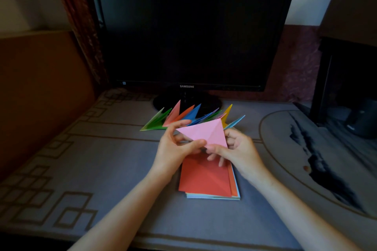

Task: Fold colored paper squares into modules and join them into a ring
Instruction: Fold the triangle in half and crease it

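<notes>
Left hand (173, 150) pinches the pink paper (204, 132) at its lower-left edge, thumb against forefinger, other fingers loose. Right hand (241, 149) pinches the lower corner, fingers curled behind. Sheet is partly folded, held in the air over the stack of squares (206, 179). Finished modules (179, 118) fan out just beyond. Risk, as judged: creasing unsupported, the edges may slip and the fold run skewed, so the module joins badly.

Our grey table (122, 169) has got the paper stack (206, 179) right under our fingers (219, 150), folded modules (179, 116) and monitor stand (163, 102) beyond.
</notes>
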`<state>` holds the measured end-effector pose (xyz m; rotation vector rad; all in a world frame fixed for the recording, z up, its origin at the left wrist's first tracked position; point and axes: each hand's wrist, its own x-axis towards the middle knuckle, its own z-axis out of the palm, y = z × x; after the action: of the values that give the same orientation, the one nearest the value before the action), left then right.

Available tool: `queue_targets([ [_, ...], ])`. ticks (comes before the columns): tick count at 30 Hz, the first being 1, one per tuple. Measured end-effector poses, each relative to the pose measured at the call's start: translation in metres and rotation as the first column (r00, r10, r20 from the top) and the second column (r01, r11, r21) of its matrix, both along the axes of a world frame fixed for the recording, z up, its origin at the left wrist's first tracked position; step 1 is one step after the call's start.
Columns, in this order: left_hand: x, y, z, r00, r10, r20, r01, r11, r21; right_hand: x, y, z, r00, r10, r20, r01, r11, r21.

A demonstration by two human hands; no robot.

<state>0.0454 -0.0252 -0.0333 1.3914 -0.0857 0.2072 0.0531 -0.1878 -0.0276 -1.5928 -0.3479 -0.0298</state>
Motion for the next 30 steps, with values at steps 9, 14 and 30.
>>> queue_targets([
  [9, -0.001, 0.001, 0.002, 0.994, 0.086, 0.064, -0.08, 0.993, -0.086, -0.003, -0.003, 0.0, 0.995, 0.097, 0.003, -0.097, 0.995, -0.025],
  [14, 0.001, 0.004, 0.0, 0.993, 0.099, 0.064, -0.093, 0.992, -0.09, -0.005, -0.004, 0.001, 0.98, 0.197, -0.016, -0.197, 0.98, -0.037],
  [30, 0.005, 0.008, -0.005, 1.0, 0.016, 0.002, -0.016, 1.0, -0.001, 0.004, -0.024, 0.003, 0.928, 0.121, 0.352, -0.019, 0.96, -0.279],
])
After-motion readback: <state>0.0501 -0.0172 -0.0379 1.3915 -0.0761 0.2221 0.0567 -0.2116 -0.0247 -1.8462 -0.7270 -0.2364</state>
